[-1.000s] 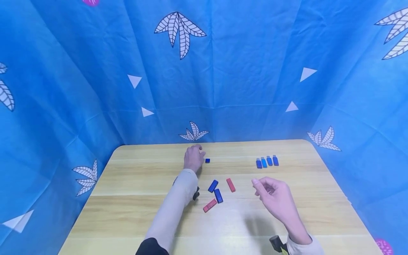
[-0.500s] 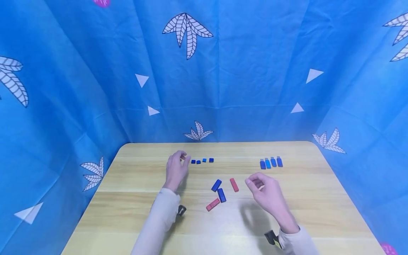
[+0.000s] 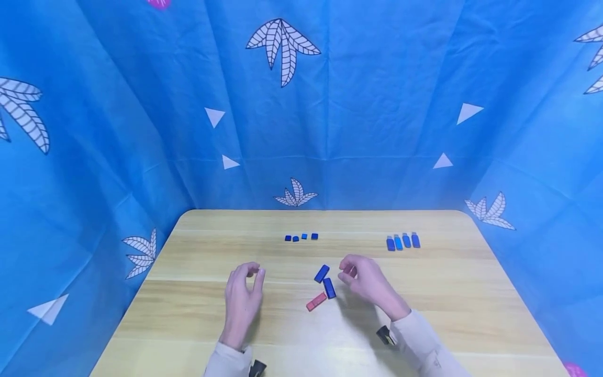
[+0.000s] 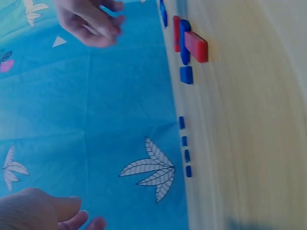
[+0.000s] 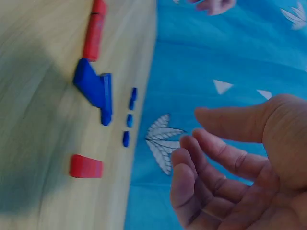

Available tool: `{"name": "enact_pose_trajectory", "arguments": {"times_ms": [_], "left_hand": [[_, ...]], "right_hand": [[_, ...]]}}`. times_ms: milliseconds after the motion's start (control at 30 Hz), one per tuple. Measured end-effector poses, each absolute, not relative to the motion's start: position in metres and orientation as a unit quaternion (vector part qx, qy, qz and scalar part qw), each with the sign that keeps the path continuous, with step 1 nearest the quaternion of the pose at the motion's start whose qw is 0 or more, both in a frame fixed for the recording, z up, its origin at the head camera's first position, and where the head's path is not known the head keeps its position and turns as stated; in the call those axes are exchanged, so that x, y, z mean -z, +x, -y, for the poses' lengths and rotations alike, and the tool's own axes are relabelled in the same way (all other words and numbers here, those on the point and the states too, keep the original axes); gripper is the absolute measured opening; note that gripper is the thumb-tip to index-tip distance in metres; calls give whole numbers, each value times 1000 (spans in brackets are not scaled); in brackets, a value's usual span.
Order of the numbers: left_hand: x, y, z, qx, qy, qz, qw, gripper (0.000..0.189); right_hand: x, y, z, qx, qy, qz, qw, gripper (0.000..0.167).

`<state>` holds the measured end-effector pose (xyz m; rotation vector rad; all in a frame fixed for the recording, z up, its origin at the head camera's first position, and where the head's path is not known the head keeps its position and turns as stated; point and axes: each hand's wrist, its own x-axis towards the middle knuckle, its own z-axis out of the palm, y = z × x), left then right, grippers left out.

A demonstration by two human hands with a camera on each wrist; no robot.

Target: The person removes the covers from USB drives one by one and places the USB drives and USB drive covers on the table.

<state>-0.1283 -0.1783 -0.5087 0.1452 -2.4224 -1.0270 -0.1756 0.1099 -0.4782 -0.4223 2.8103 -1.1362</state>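
My left hand (image 3: pixel 242 298) hangs over the left middle of the table, fingers loosely bent and holding nothing. Just right of the middle, my right hand (image 3: pixel 369 285) hovers with thumb and fingers apart; the right wrist view shows nothing between them. Left of it lie two dark blue capped USB sticks (image 3: pixel 329 288) and a red USB stick (image 3: pixel 316 302). A second red USB stick (image 5: pixel 86 166) rests on the table in the right wrist view; in the head view my right hand hides it.
Several small blue caps (image 3: pixel 295 239) stand in a row at the back middle of the table (image 3: pixel 188 293). Several uncapped blue USB sticks (image 3: pixel 398 242) line up at the back right, metal plugs facing away. A blue patterned curtain (image 3: pixel 377 104) encloses the table's back and sides.
My left hand has drawn back from the row of caps toward the front left, uncovering it. The right hand has moved left, over the red USB stick.
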Motion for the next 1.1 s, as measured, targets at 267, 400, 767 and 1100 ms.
{"name": "enact_pose_trajectory", "arguments": {"times_ms": [267,400,767,1100], "left_hand": [[511,-106,173,367,27,880,299,16],[518,-100,173,367,20,876,313,15],[520,-89,173,380,39,870,313,13],[523,-90,174,387,45,869,305,14]], "right_hand": [[497,-193,-101,325,-192,-922,87,21],[504,-196,-96,300,-205,-924,118,32],[516,-195,-95,206,-272,-929,145,38],[522,-197,-96,214,-281,-926,137,47]]}}
